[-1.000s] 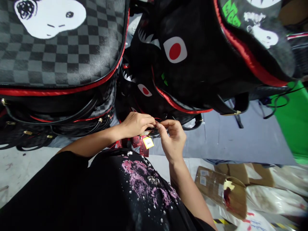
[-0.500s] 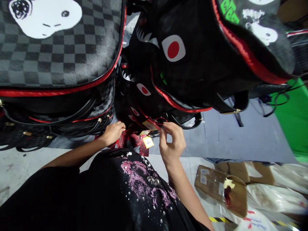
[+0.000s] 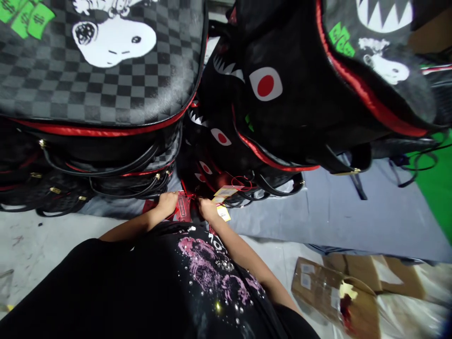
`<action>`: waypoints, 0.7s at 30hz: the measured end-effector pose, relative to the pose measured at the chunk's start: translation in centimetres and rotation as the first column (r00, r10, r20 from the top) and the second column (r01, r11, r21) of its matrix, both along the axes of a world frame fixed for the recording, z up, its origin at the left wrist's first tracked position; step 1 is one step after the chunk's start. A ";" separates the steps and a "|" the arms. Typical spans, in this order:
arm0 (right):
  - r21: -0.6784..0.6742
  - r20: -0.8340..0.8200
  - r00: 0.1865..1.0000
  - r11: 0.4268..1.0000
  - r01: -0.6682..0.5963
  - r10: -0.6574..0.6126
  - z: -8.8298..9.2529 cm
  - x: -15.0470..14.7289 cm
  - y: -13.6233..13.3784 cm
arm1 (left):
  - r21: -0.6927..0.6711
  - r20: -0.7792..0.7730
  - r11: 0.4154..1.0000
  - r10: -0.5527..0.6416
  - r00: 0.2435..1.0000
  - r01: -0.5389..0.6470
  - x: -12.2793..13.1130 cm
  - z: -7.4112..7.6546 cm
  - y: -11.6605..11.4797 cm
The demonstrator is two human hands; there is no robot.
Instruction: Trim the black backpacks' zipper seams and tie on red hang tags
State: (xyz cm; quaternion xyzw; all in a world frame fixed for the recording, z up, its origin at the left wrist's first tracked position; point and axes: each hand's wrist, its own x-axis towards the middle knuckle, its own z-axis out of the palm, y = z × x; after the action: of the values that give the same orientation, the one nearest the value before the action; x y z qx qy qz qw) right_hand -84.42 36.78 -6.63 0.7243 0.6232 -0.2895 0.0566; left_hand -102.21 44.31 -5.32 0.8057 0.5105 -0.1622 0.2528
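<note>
Red tag (image 3: 182, 207): between my two hands, at the near edge of the table (image 3: 339, 207), close in front of my shirt (image 3: 219, 273).
Left hand (image 3: 167, 205): fingers curled in at the tag's left edge, apparently pinching it; this seems to keep its printed face flat and turned up towards me.
Right hand (image 3: 207, 208): fingers curled in beside the red cord (image 3: 189, 193), fingertips turned away from view; I cannot tell what they grip, if anything.
Reason for the hold: cord and tag look thin and light, so I judge that one hand steadies while the other works close by.
Yellow-edged tags: one (image 3: 228, 191) above my right wrist, against the bags, another (image 3: 223, 213) below it, partly covered by my forearm.
Checkered bag (image 3: 116, 89): on top of the left-hand stack, carry handle (image 3: 106, 172) hanging towards me over the space by my left hand.
Black bag (image 3: 300, 113): upper right, eye print showing, red-lined opening agape; its bulk overhangs a lower black bag (image 3: 222, 136).
In the way: both stacks crowd the gap before me, probably leaving little room beyond my fingertips.
Cardboard box (image 3: 318, 287): lower right, below the table edge, clear of my arms.
</note>
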 end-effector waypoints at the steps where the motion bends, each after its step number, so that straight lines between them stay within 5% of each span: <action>1: -0.009 0.001 1.000 1.000 -0.008 0.008 -0.3 -0.1 0.0 | -0.019 0.004 1.000 0.021 1.000 -0.020 0.0 0.0 -0.1; 7: 0.018 -0.027 0.998 0.999 -0.048 0.048 0.0 -0.1 -0.5 | -0.068 0.230 0.988 0.154 0.961 -0.142 -0.2 1.3 0.7; 14: 0.182 -0.169 0.981 0.981 -0.064 0.095 2.8 -0.9 -1.3 | -0.178 0.493 0.972 0.225 0.840 -0.156 0.9 3.0 2.8; 17: 0.283 -0.224 0.972 0.959 0.003 0.063 4.4 -0.8 -1.6 | -0.103 0.568 0.984 0.179 0.803 -0.146 0.6 4.7 2.3; 21: 0.428 -0.270 0.963 0.897 0.108 0.013 6.8 -0.7 -1.9 | -0.044 0.670 0.999 0.007 0.743 0.031 0.0 6.6 1.0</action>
State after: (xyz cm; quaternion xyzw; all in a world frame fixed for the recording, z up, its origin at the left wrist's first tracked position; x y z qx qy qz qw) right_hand -85.08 34.92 0.20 0.6879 0.6563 -0.2375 -0.1993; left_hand -102.24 45.29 1.33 0.8067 0.3763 0.1227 0.4388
